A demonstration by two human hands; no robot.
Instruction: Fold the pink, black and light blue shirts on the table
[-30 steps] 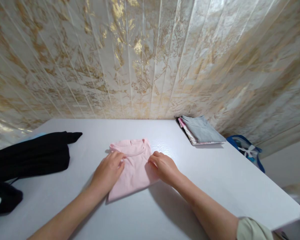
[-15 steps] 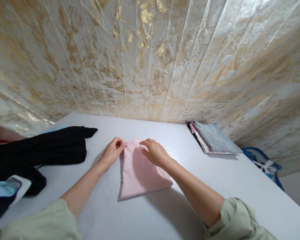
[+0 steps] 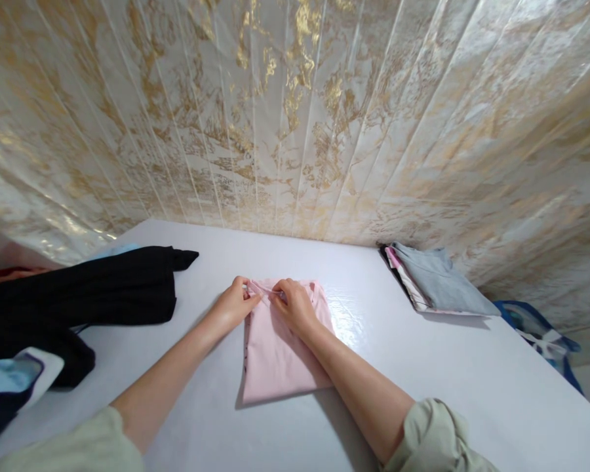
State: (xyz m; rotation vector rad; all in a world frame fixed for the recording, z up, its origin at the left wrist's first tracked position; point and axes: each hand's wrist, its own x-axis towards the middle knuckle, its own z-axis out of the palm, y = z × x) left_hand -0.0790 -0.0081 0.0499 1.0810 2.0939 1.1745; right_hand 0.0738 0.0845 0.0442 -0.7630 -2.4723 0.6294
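A pink garment (image 3: 281, 364), folded into a flat rough square, lies on the white table (image 3: 201, 406) in front of me. Its far edge looks like a neckline. My left hand (image 3: 236, 303) pinches the far left corner of the cloth between thumb and fingers. Close beside it, my right hand (image 3: 294, 303) is closed on the same far edge, near its middle, with the fingertips bent down onto the fabric. My right wrist and forearm cover part of the garment's right side. Small dark marks show along its left edge.
Black clothing (image 3: 122, 288) lies loosely on the left, with a light blue and navy piece (image 3: 10, 377) nearer me. A folded stack topped by a grey garment (image 3: 445, 278) sits at the back right. Beyond the right edge is a blue-trimmed clear bag (image 3: 541, 334). Patterned wall covering (image 3: 295, 131) rises behind.
My right hand has come down and left onto the far edge of the pink garment, closing on it. My left hand keeps its pinch at the corner. The view has shifted slightly.
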